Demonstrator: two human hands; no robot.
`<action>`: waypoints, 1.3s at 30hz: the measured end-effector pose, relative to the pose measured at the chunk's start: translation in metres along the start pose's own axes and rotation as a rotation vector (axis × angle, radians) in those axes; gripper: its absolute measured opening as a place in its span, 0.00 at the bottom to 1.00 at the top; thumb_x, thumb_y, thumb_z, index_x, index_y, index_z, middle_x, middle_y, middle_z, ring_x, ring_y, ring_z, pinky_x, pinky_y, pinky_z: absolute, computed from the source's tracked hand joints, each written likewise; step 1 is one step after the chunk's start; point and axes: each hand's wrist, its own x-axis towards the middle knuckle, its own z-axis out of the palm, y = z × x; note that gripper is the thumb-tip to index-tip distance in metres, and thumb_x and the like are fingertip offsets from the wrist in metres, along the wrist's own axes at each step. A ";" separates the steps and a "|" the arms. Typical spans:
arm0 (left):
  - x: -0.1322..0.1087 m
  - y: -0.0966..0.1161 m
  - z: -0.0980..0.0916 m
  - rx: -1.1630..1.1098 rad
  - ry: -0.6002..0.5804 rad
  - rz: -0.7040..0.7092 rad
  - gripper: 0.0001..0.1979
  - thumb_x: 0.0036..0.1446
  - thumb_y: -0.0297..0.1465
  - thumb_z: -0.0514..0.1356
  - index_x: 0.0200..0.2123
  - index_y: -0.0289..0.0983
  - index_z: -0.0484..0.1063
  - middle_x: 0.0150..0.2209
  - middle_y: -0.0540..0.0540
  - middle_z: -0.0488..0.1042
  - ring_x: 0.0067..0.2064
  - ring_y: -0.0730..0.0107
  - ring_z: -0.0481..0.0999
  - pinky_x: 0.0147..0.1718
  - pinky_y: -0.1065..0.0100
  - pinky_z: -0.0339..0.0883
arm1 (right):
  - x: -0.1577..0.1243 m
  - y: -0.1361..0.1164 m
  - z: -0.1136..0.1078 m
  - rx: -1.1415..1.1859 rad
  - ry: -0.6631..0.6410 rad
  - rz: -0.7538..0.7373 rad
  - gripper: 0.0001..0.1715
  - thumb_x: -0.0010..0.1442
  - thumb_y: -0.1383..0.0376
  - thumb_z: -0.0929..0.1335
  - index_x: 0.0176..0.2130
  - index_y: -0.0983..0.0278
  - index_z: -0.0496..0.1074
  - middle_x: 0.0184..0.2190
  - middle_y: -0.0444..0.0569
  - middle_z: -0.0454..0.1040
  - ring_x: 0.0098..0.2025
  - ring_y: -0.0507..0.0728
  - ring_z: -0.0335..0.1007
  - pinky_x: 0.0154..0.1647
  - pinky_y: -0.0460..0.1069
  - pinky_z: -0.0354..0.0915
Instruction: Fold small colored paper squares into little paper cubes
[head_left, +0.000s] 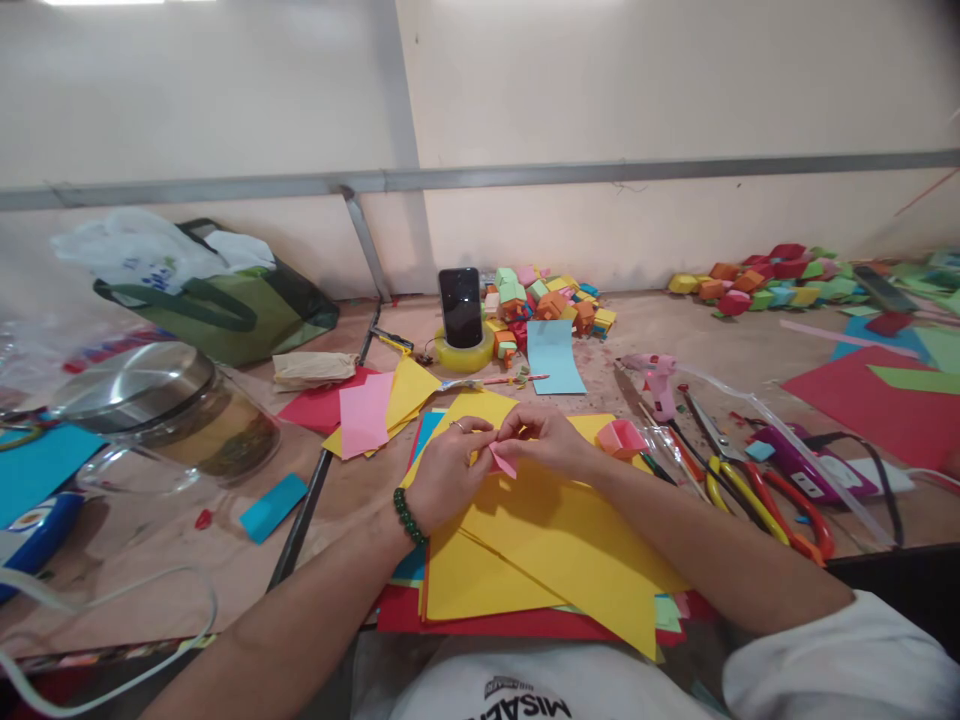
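At the counter's point(675, 330) near edge, over yellow sheets point(555, 540): 1 small pink paper piece point(501, 460), pinched between left hand point(446, 472) and right hand point(544, 440). Likely light, thin, easily creased; grip by folded edges.

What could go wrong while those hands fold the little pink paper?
The pink paper is tiny and pinched between the left hand and the right hand, so a crooked crease or a tear seems possible. The loose yellow sheets under the forearms seem to hang over the table edge and might slide off. The scissors lie close to the right forearm, and a careless sweep could catch them.
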 end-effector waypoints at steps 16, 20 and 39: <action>-0.003 -0.005 0.007 -0.352 0.009 -0.048 0.34 0.50 0.27 0.60 0.62 0.41 0.59 0.52 0.39 0.68 0.41 0.69 0.72 0.35 0.68 0.72 | -0.005 0.005 0.000 -0.445 0.107 -0.459 0.10 0.61 0.61 0.68 0.33 0.62 0.79 0.27 0.48 0.72 0.31 0.53 0.70 0.33 0.48 0.66; -0.003 -0.010 0.012 -0.686 -0.154 -0.144 0.45 0.49 0.28 0.62 0.68 0.44 0.44 0.54 0.39 0.67 0.46 0.66 0.72 0.44 0.64 0.70 | -0.007 -0.001 0.000 -0.541 0.190 -0.575 0.08 0.62 0.65 0.67 0.33 0.62 0.76 0.27 0.47 0.71 0.30 0.53 0.68 0.32 0.48 0.65; -0.005 -0.001 0.022 -0.553 -0.255 -0.119 0.48 0.42 0.22 0.57 0.68 0.36 0.42 0.47 0.41 0.70 0.42 0.66 0.72 0.44 0.62 0.69 | -0.013 -0.001 0.005 -1.051 0.086 -0.309 0.06 0.51 0.73 0.66 0.29 0.63 0.70 0.26 0.49 0.74 0.29 0.55 0.66 0.28 0.48 0.54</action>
